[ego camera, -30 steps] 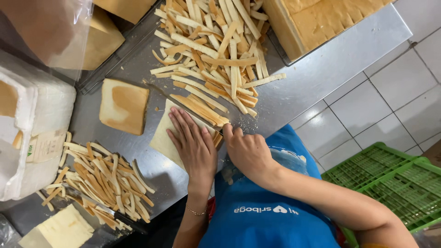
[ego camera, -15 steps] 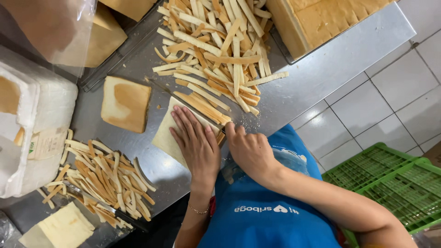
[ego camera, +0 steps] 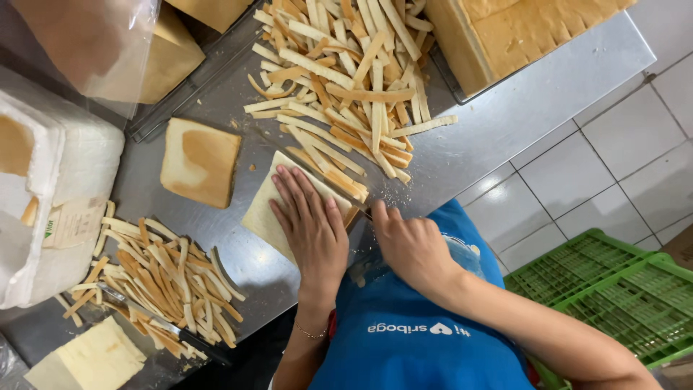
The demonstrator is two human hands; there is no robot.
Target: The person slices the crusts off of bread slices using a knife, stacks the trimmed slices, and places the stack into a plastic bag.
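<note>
Pressing my left hand (ego camera: 312, 225) flat, fingers together, on the white bread slice (ego camera: 266, 209) at the steel counter's (ego camera: 505, 123) near edge; my right hand (ego camera: 410, 245) is curled beside it, its grip hidden; beyond them lies a heap of crust strips (ego camera: 346, 87).

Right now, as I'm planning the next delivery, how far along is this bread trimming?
Done: a large heap of crust strips, a smaller heap and pale trimmed slices nearby. In hand: the left hand presses a white slice stack flat; the right hand is at its edge. Left: a browned slice and the whole loaves look untouched.
</note>
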